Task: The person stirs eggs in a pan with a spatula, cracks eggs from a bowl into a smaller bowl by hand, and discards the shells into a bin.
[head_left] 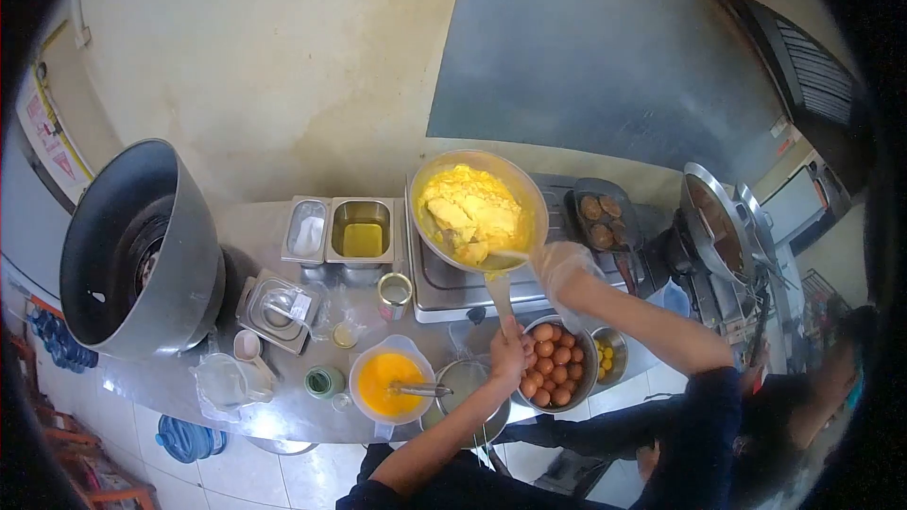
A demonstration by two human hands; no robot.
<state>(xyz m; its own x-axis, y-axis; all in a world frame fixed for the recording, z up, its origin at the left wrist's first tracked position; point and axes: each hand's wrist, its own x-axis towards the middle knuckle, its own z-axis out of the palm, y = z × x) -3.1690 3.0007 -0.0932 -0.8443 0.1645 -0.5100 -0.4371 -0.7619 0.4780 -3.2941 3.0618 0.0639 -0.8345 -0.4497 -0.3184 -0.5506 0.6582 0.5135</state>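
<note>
A steel frying pan full of yellow scrambled egg sits on the stove. My left hand is closed around the pan's handle at the stove's front edge. My right hand, in a clear plastic glove, holds a utensil whose end rests in the egg at the pan's near side. Just right of my left hand is a steel bowl filled with brown eggs.
A plastic jug of beaten egg with a metal tool in it stands on the counter, next to an empty steel bowl. Steel containers stand behind, and a big grey drum left. A griddle with patties and a wok lie right.
</note>
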